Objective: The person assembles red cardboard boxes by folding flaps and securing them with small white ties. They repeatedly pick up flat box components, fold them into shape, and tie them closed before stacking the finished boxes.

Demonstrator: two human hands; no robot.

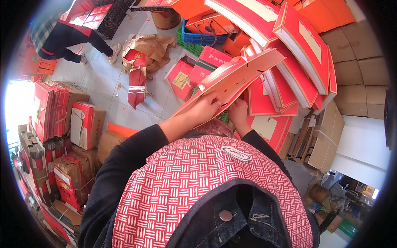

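In front of my chest a flat, opened-out red gift box (pixel 244 80) stands tilted, its pale inner face with small dark marks toward me. My left hand (pixel 206 106) has its fingers curled against that pale face. At the lower right edge of the same panel my right hand (pixel 238 113) is closed, thumb and fingertips pressed together by a short dark strip. Whether that strip is ribbon or tape I cannot tell. Just beyond my right hand, several red boxes with white sides (pixel 304 49) lie in a leaning, overlapping pile.
A blue crate (pixel 202 38) on a green crate (pixel 188 45) stands ahead. Torn brown paper (pixel 157 51) and a tied red bundle (pixel 136 89) lie on the tiled floor. Stacked boxes (pixel 84 124) fill the left, brown cartons (pixel 351 62) the right. Another person (pixel 66 39) walks at far left.
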